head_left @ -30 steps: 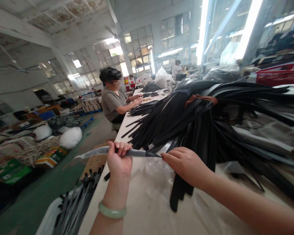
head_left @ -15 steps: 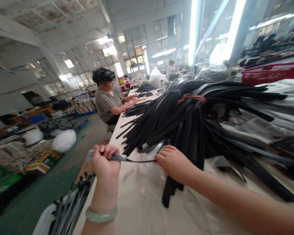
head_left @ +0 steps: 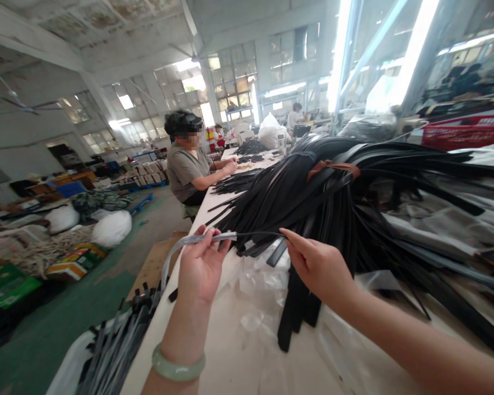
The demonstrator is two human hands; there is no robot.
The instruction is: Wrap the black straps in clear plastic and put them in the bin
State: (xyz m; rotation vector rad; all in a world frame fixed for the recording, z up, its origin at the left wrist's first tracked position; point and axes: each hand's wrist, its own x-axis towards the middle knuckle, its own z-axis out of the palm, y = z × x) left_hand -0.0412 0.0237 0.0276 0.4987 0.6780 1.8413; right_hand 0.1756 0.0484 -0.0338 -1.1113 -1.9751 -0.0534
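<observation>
My left hand (head_left: 201, 266), with a pale green bangle at the wrist, holds a clear plastic sleeve (head_left: 226, 236) between thumb and fingers; the sleeve trails down to the left. From its right end a thin black strip (head_left: 257, 234) runs across to my right hand (head_left: 313, 260), which pinches the strip's other end. Both hands are raised over the near part of the table. Just beyond them lies a large bundle of black strips (head_left: 280, 197), bound by a brown tie (head_left: 333, 168).
Sleeved strips fill a white bin (head_left: 68, 359) at lower left. Crumpled clear plastic (head_left: 255, 285) lies on the white table (head_left: 230, 356). A person in a grey shirt (head_left: 187, 170) works along the table's left edge. A red crate (head_left: 461, 131) is at right.
Both hands have risen slightly. My left hand's fingers have loosened from a wrap to a light hold, and more of the sleeve shows. The view has shifted a little.
</observation>
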